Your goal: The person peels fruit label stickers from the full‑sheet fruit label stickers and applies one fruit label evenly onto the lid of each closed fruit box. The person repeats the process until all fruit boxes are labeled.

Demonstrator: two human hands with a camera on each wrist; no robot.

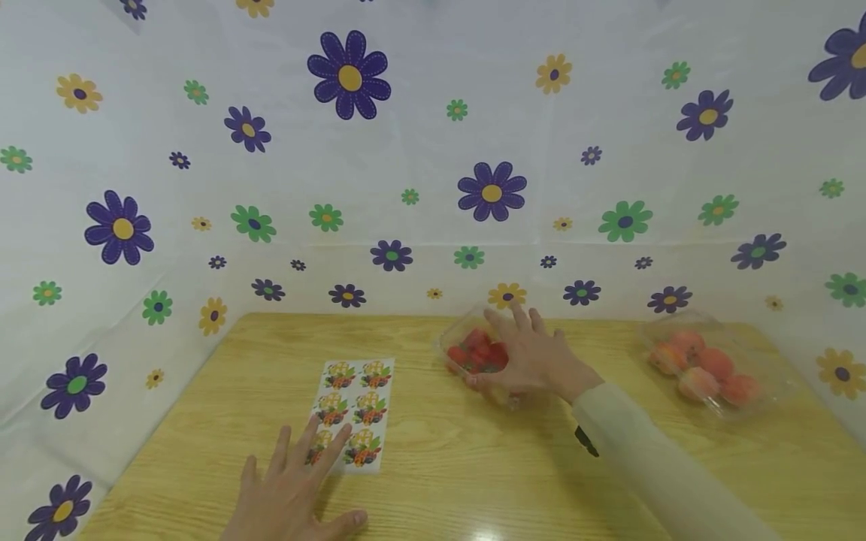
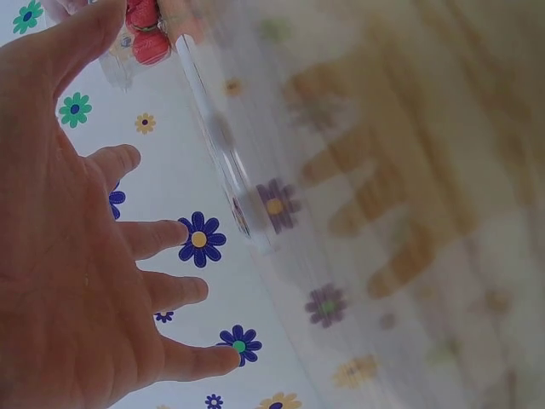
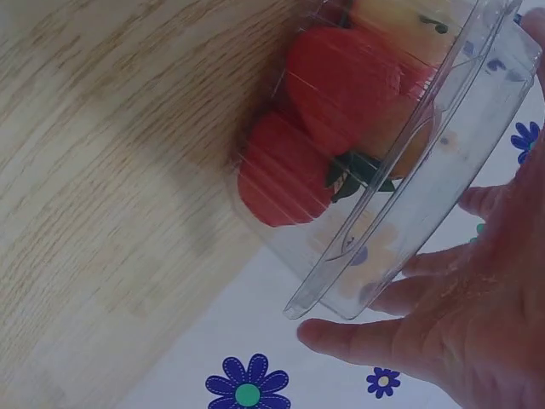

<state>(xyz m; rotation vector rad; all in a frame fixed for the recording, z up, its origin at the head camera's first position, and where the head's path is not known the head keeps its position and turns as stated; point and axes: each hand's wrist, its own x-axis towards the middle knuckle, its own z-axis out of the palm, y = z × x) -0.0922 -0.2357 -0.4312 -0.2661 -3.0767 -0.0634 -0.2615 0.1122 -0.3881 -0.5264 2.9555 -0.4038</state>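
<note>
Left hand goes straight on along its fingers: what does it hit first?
Probably the picture sheet: in the head view, the left hand overlaps its near-left part. Height is unclear; if the hand hovers, it may pass over the sheet toward the flowered backdrop.

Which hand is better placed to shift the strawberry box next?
Right, I'd judge. The right hand is already spread over the strawberry box, fingers by its lid. The left hand is off to the box's left, overlapping the picture sheet in the head view.
</note>
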